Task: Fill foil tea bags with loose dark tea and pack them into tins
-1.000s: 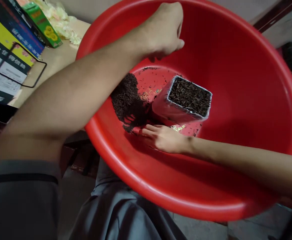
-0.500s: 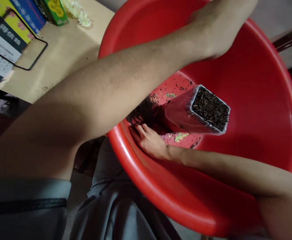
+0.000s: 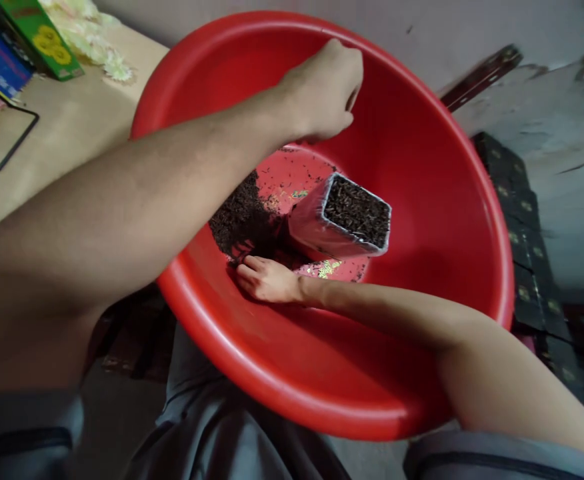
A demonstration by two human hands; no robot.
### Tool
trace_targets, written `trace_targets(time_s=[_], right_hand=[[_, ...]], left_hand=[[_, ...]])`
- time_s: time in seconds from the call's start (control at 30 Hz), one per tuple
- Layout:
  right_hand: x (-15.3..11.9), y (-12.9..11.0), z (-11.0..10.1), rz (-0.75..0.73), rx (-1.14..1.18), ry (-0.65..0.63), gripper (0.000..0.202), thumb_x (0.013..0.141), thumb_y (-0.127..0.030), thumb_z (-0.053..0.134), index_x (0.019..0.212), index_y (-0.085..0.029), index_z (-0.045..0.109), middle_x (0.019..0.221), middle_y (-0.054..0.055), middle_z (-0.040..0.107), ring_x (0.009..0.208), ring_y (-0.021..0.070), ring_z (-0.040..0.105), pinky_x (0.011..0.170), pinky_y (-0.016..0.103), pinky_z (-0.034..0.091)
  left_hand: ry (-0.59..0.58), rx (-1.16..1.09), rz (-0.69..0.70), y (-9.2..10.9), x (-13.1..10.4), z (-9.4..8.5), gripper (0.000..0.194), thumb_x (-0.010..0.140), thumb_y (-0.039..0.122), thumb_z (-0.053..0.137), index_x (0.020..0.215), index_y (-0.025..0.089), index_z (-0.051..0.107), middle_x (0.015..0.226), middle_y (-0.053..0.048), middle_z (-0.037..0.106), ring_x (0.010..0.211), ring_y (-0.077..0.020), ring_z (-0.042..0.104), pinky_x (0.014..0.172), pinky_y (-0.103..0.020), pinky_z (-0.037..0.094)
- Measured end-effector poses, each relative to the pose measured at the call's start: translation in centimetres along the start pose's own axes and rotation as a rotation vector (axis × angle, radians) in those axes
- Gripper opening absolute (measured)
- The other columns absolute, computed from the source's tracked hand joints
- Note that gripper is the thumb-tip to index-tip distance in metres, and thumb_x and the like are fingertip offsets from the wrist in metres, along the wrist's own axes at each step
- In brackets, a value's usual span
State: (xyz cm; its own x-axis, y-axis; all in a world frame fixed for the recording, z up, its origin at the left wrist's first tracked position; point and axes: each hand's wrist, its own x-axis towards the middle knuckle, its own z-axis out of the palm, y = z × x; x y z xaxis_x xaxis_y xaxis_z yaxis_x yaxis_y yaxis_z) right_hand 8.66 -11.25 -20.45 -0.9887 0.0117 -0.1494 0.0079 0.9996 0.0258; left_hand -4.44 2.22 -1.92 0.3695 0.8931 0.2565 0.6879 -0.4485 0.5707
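My left hand (image 3: 328,90) hangs over the far part of a red plastic tub (image 3: 437,180). Its fingers are curled in, and what they hold, if anything, is out of sight. Low inside the tub, my right hand (image 3: 271,280) is at the near edge of a heap of dark soil (image 3: 242,213), its fingers bent and drawn together; their tips are partly hidden. Between the two hands stands a tilted clear plastic bag (image 3: 315,220), squarish and packed with soil (image 3: 357,210) up to its opening. Neither hand touches the bag.
On the left is a light wooden tabletop (image 3: 72,140) with a green box (image 3: 45,40), pale artificial flowers (image 3: 117,67) and a black wire stand (image 3: 19,143). Dark patterned boxes (image 3: 522,227) are stacked right of the tub, by a peeling wall (image 3: 562,120). Soil crumbs dot the tub's floor.
The view has shifted, so the tub appears further left and more of its far rim shows. My left hand has come into fuller view, closed. My right hand's fingers have drawn in at the soil.
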Motion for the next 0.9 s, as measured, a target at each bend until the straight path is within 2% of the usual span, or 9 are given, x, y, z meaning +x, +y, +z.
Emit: trace_targets(time_s=[0.07,0.13,0.23,0.37,0.47,0.6,0.67,0.77,0.9], right_hand=[[0.1,0.5,-0.6,-0.014,-0.002,-0.032,0.046,0.115,-0.011,0.030,0.107,-0.008,0.076,0.100,0.014,0.069,0.092,0.0226,0.059,0.081,0.038,0.054],[-0.1,0.9,-1.6,-0.004,-0.004,-0.041,0.043,0.114,-0.010,0.033,0.109,-0.006,0.076,0.102,0.015,0.070,0.096,0.0235,0.061,0.088,0.039,0.055],[-1.6,1.3,-4.3,0.078,0.039,0.046,0.037,0.113,-0.013,0.041,0.109,-0.004,0.076,0.105,0.017,0.071,0.099,0.0248,0.061,0.095,0.040,0.055],[-5.1,2.2,-9.3,0.341,0.263,0.278,0.033,0.108,-0.010,0.046,0.103,-0.010,0.078,0.105,0.016,0.074,0.092,0.0213,0.065,0.082,0.034,0.055],[-7.9,3.3,-13.5,0.528,0.431,0.447,0.024,0.104,-0.013,0.058,0.102,-0.015,0.082,0.102,0.009,0.078,0.087,0.0169,0.071,0.081,0.029,0.056],[-10.8,5.1,-17.6,0.784,0.418,0.581,0.014,0.091,-0.016,0.073,0.097,-0.018,0.086,0.094,0.004,0.081,0.082,0.0162,0.073,0.081,0.030,0.058],[-11.7,6.0,-18.4,0.869,0.370,0.572,0.016,0.089,-0.016,0.073,0.096,-0.019,0.087,0.095,0.004,0.082,0.085,0.0172,0.075,0.085,0.032,0.059],[-12.6,7.0,-18.5,0.919,0.306,0.519,0.017,0.088,-0.015,0.074,0.097,-0.019,0.088,0.096,0.006,0.083,0.086,0.0184,0.076,0.085,0.034,0.058],[-13.2,7.7,-18.1,0.936,0.282,0.471,0.018,0.088,-0.013,0.076,0.098,-0.019,0.089,0.096,0.006,0.084,0.085,0.0184,0.077,0.083,0.032,0.059]], left_hand=[[0.021,0.131,0.057,-0.4,0.0,0.0,0.026,0.097,0.009,0.068,0.112,-0.001,0.086,0.105,-0.026,0.083,0.104,-0.0362,0.078,0.107,-0.055,0.055],[0.013,0.180,0.038,-0.7,0.0,0.0,0.026,0.097,0.010,0.068,0.113,0.001,0.087,0.107,-0.025,0.083,0.103,-0.0342,0.078,0.103,-0.051,0.057],[0.001,0.203,0.005,-1.1,0.1,0.2,0.026,0.096,0.010,0.067,0.111,0.003,0.087,0.104,-0.025,0.084,0.102,-0.0332,0.078,0.101,-0.049,0.058],[0.012,0.234,0.024,-1.6,0.5,0.5,0.026,0.095,0.010,0.067,0.108,0.004,0.088,0.100,-0.024,0.084,0.097,-0.0323,0.078,0.096,-0.046,0.059],[0.024,0.250,0.039,-1.7,0.7,0.6,0.026,0.094,0.010,0.067,0.106,0.006,0.089,0.100,-0.021,0.085,0.093,-0.0303,0.078,0.090,-0.043,0.058],[0.014,0.265,0.011,-1.4,0.6,0.5,0.025,0.095,0.012,0.067,0.106,0.008,0.089,0.087,-0.015,0.083,0.086,-0.0255,0.075,0.083,-0.038,0.057],[-0.005,0.258,0.000,-1.3,0.6,0.4,0.024,0.096,0.012,0.067,0.105,0.009,0.089,0.076,-0.010,0.079,0.080,-0.0212,0.071,0.082,-0.035,0.057],[-0.019,0.255,0.007,-1.4,0.6,0.4,0.023,0.095,0.011,0.067,0.103,0.011,0.089,0.065,-0.003,0.070,0.074,-0.0179,0.067,0.082,-0.033,0.056],[-0.051,0.260,0.038,-1.9,0.6,0.4,0.023,0.097,0.014,0.065,0.099,0.016,0.088,0.069,-0.003,0.074,0.072,-0.0160,0.061,0.087,-0.035,0.054]])
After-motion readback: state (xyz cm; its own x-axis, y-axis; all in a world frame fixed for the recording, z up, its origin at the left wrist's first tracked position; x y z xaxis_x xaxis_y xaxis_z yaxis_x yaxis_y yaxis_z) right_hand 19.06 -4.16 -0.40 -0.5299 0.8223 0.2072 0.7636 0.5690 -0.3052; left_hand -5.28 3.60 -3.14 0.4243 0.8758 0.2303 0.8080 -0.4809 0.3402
